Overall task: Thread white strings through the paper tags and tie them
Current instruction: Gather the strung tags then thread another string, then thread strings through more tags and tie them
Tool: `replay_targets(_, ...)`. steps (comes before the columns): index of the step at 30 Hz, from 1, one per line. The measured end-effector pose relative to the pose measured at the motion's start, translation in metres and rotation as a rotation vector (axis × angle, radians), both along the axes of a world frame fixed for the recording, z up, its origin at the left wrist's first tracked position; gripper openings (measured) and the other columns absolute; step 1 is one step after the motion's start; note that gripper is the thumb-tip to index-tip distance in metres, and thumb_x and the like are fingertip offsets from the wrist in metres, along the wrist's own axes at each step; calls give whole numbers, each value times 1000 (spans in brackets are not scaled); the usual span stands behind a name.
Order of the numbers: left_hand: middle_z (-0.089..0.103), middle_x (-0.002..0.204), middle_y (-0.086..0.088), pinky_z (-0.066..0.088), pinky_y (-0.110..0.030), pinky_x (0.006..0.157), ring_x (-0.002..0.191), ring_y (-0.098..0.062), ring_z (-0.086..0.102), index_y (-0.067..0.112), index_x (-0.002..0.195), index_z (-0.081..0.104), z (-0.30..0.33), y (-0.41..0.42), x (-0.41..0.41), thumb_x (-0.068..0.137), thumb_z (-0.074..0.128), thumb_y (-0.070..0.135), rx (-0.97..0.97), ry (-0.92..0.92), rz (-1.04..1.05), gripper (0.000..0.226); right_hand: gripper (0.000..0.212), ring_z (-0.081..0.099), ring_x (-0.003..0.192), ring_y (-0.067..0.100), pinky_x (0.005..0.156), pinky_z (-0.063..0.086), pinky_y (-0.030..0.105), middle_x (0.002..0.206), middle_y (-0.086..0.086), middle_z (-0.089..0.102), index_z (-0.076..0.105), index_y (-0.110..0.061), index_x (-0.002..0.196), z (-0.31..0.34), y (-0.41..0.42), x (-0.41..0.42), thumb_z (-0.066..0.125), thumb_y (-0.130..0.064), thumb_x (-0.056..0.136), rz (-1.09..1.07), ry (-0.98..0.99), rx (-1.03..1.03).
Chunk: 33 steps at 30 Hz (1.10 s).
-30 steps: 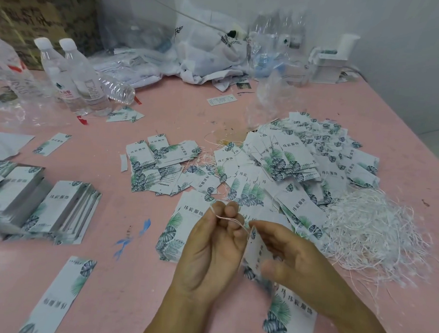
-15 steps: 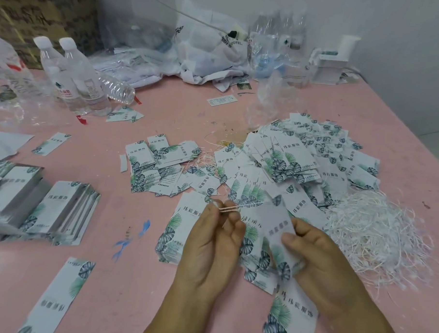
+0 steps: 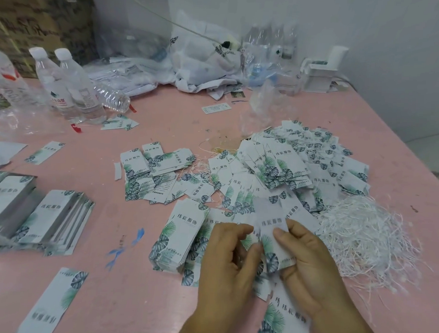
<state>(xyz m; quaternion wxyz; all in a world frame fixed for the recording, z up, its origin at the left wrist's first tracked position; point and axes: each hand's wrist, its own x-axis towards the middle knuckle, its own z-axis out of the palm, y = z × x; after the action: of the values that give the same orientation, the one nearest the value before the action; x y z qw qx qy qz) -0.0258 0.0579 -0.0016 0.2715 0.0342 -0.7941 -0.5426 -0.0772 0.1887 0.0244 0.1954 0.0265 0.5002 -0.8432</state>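
Both hands pinching one paper tag (image 3: pixel 273 234) low over the bench, at its near edge.

Right hand (image 3: pixel 307 255) is holding the tag's right side, thumb lying across the printed face, fingers curling behind. Left hand (image 3: pixel 228 252) is gripping the left edge, thumb and forefinger closing on it. Whether a string is caught in either grip, cannot tell. Tag is standing nearly upright between the hands, leaf print at its lower end. Loose white strings (image 3: pixel 366 238) are lying in a tangled heap just right of the right hand. Finished tags (image 3: pixel 288 169) are piling up beyond the hands. A neat stack of tags (image 3: pixel 177 237) is sitting just left of the left hand. Water bottles (image 3: pixel 66 84) are standing far left on the pink bench (image 3: pixel 157 302).
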Motion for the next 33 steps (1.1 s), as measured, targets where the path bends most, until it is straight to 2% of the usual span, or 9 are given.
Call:
replay_targets(4, 54, 93, 17, 39, -8, 66, 80, -6, 57, 34, 102, 63, 1, -2, -1, 90, 61, 26, 1, -3, 15, 15, 22, 71, 81, 23, 64, 58, 36, 93, 6, 76, 74, -27, 89, 22, 6, -38, 60, -11, 91, -140, 154, 395)
replay_targets(7, 53, 91, 20, 37, -5, 66, 80, -2, 56, 36, 99, 61, -1, -1, -1, 89, 61, 17, -57, -15, 36, 20, 27, 71, 67, 15, 62, 59, 32, 79, -1, 74, 71, -21, 72, 47, 2, -86, 59, -8, 93, -231, 202, 450)
replay_targets(10, 51, 89, 24, 36, -5, 64, 79, 1, 55, 40, 97, 58, -3, -3, -2, 89, 60, 17, -93, -28, 38, 24, 9, 61, 94, 29, 78, 52, 41, 103, 4, 64, 60, -15, 101, 54, -2, -129, 53, -16, 97, -221, 357, 887)
replay_targets(12, 50, 89, 24, 37, -7, 63, 80, 0, 55, 39, 96, 58, -5, -4, -3, 88, 60, 20, -112, -55, 49, 20, 28, 51, 113, 25, 88, 40, 30, 125, 5, 52, 50, -16, 126, 49, 3, -137, 48, -20, 99, -247, 469, 1176)
replay_targets(14, 50, 91, 25, 38, -10, 67, 84, 0, 54, 35, 98, 60, -6, -6, -5, 87, 61, 23, -138, -81, 71, 16, 36, 49, 120, 13, 94, 36, 26, 138, 1, 46, 48, -20, 135, 44, 8, -123, 48, -18, 99, -345, 577, 1139)
replay_targets(17, 50, 94, 26, 38, -10, 78, 94, 3, 48, 29, 104, 63, -8, -8, -7, 85, 62, 32, -227, -120, 114, 19, 24, 58, 90, -8, 79, 54, 23, 109, -18, 59, 60, -31, 117, 30, 12, -86, 55, -21, 96, -291, 656, 1018)
replay_targets(21, 50, 107, 16, 38, -21, 86, 101, -5, 40, 26, 118, 58, -13, -9, -6, 80, 64, 52, -391, -219, 72, 46, 10, 62, 72, -4, 60, 50, 12, 83, -22, 67, 68, -38, 87, -4, 25, -37, 67, -28, 86, -64, 559, 1057)
replay_targets(27, 42, 131, 12, 29, -28, 104, 124, -8, 31, 30, 131, 48, -17, -2, -5, 78, 67, 51, -513, -297, 17, 61, 25, 54, 75, -4, 63, 43, 11, 89, -22, 55, 61, -43, 100, -24, 42, -20, 73, -33, 80, 178, 586, 1164)
replay_targets(33, 45, 133, 7, 31, -31, 108, 126, -11, 33, 26, 130, 57, -13, -4, -6, 81, 71, 37, -475, -307, 52, 52, 31, 52, 84, -5, 73, 43, 15, 95, -19, 52, 62, -28, 115, -21, 48, -24, 64, -13, 88, 118, 664, 1301)
